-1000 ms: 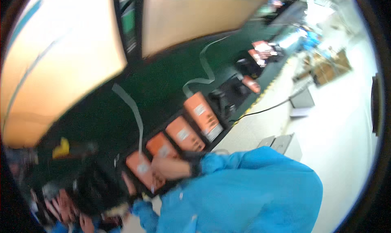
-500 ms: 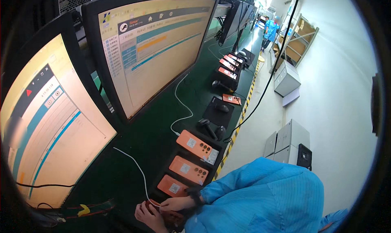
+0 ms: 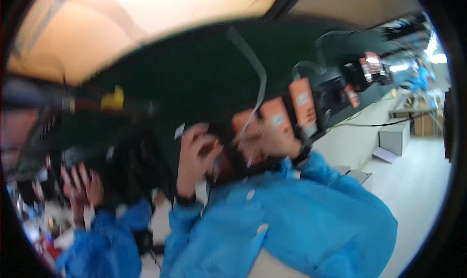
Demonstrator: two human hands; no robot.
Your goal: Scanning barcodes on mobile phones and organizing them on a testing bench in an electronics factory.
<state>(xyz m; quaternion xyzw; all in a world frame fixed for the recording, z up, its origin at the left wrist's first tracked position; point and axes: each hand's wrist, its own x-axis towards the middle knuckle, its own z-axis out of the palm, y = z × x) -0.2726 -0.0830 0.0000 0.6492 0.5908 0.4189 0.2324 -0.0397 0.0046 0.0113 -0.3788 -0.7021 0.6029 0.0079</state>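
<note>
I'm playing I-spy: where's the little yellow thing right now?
In the head view, the yellow thing is left of centre, just below the large screen, up and left of the person's left hand.

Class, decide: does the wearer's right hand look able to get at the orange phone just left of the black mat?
Probably yes: the right hand is close to that orange phone, and nothing visible blocks the way, though blur limits certainty.

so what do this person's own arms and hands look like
The left hand and right hand look ungloved. Both sleeves are bright blue and loose, with a dark band at each wrist; blur hides whether these are cuffs or straps.
</note>
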